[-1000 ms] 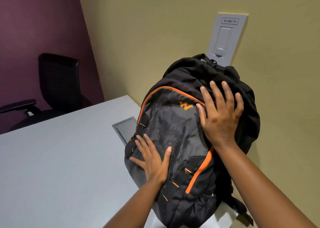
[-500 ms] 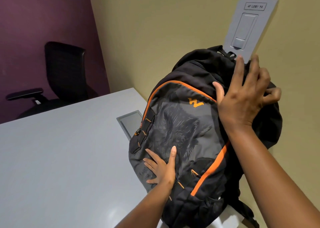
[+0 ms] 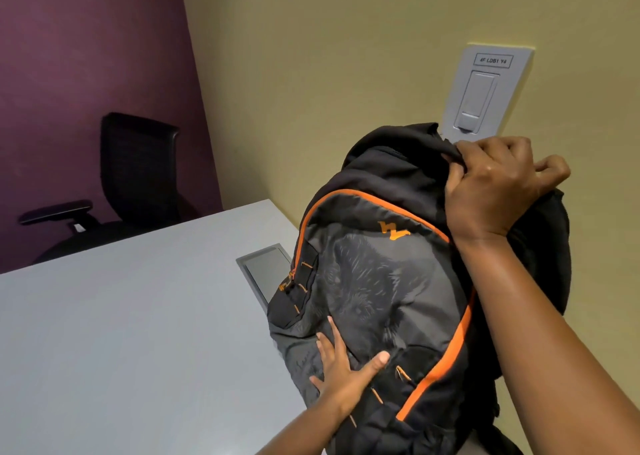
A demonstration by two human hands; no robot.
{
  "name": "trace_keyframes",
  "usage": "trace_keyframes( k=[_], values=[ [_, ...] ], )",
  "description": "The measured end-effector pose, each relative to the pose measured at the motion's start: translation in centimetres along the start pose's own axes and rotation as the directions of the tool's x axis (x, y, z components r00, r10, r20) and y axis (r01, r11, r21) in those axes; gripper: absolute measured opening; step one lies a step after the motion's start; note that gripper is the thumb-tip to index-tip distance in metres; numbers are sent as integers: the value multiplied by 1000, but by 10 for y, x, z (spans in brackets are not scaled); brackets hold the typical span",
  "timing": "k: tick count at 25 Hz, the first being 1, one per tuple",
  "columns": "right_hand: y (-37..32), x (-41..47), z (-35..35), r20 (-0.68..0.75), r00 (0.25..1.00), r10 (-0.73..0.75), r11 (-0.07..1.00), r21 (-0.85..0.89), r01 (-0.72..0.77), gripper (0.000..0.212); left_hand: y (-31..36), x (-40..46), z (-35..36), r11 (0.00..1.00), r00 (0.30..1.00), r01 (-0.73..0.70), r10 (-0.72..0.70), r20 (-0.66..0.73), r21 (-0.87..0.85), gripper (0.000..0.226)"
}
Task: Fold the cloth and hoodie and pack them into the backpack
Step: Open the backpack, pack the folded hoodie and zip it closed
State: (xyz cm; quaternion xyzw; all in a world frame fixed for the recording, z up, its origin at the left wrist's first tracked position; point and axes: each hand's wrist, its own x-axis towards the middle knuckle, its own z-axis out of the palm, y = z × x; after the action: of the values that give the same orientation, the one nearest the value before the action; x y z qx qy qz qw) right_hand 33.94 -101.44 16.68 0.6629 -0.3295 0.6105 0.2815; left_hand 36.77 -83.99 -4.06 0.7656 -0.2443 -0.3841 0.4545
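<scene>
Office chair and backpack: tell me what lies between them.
In the head view, only bare grey table top lies between the office chair and the backpack, plus a recessed grey panel beside the backpack.

1. The backpack [image 3: 381,281], at centre right of the frame, is made of woven cloth: matt black over the top and sides, a grey front panel with a faint printed pattern, and brighter orange piping.
2. The table [image 3: 121,333], at lower left, is surfaced in a smooth, pale grey laminate-like finish with a soft sheen.
3. A smooth grey hatch [image 3: 265,267] with a slightly glossy frame is set into the table just left of the backpack.
4. The wall plate [image 3: 485,91], at upper right, appears to be smooth, pale plastic.
5. The office chair [image 3: 135,174], at left, is seen with a black mesh-textured back and a smooth, faintly shiny armrest.
6. The walls are painted matt.
</scene>
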Motion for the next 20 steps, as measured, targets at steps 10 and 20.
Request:
trace_keyframes(
  k=[10, 20],
  values=[
    [1, -2, -16, 234, 972, -35, 999, 43, 25, 35, -1, 13, -8, 1000, 991, -26, 25, 133, 11, 152],
    [-36, -97, -34, 608, 708, -358, 931, 177, 319, 83, 32, 6, -27, 995, 999, -29, 32, 27, -94, 174]
  ],
)
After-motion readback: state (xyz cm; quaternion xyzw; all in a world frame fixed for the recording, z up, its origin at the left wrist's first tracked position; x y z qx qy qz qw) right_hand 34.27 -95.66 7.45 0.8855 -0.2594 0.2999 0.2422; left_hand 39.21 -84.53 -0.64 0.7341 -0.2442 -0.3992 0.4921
